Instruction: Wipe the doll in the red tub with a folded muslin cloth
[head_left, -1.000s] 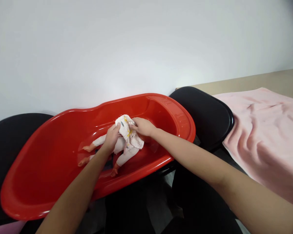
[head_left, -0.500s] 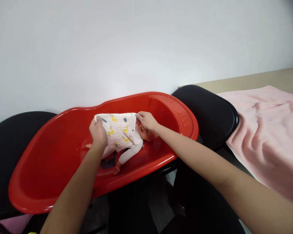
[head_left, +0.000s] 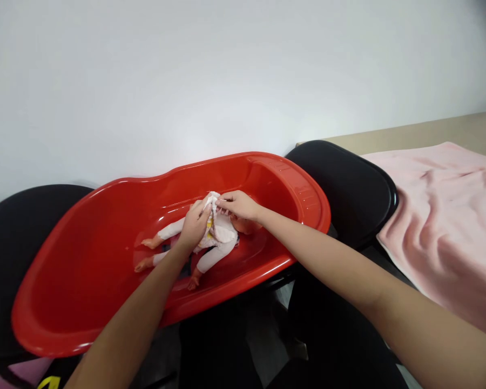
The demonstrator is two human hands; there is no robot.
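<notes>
We are bunching the cloth [head_left: 211,212] over the doll [head_left: 210,246] in the red tub [head_left: 85,302], left hand [head_left: 194,227] and right hand [head_left: 237,205] both pinching it; keeping folds tight should help.

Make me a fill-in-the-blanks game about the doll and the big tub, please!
1. The doll lies inside a tub whose colour is ____.
2. The left hand and the right hand both pinch a small white ____ above the doll.
3. The towel spread out to the right of the tub is ____ in colour.
4. On each side of the tub sits a chair that is ____ in colour.

Missing words: red; cloth; pink; black
</notes>
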